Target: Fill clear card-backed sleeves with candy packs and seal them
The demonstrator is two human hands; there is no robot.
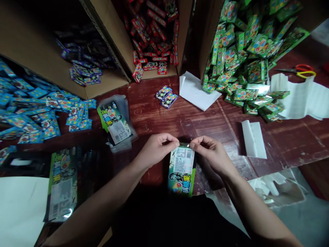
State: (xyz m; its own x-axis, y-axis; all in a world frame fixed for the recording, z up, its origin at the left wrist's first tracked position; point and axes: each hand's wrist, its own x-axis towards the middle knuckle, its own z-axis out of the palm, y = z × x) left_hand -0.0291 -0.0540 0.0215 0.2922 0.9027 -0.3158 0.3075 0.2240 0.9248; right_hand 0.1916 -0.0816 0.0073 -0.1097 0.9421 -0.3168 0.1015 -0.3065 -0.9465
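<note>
A printed plastic bag (pixel 181 171) in green, black and white hangs upside down at the table's near edge, a barcode label near its top. My left hand (pixel 164 145) pinches the bag's upper left corner between thumb and fingers. At the upper right corner, my right hand (pixel 209 147) pinches the same edge, a short gap apart from the left. Whether the bag's mouth is parted I cannot tell, nor is its content visible. Beyond my hands, two small purple candy boxes (pixel 166 96) lie side by side on the dark red table (pixel 154 120).
Cardboard cartons hold purple boxes (pixel 84 70), red boxes (pixel 151 41) and green boxes (pixel 246 61); blue boxes (pixel 38 106) are heaped at left. A stack of printed bags (pixel 117 125) lies left. White papers (pixel 199 91) and scissors (pixel 299 71) are at right.
</note>
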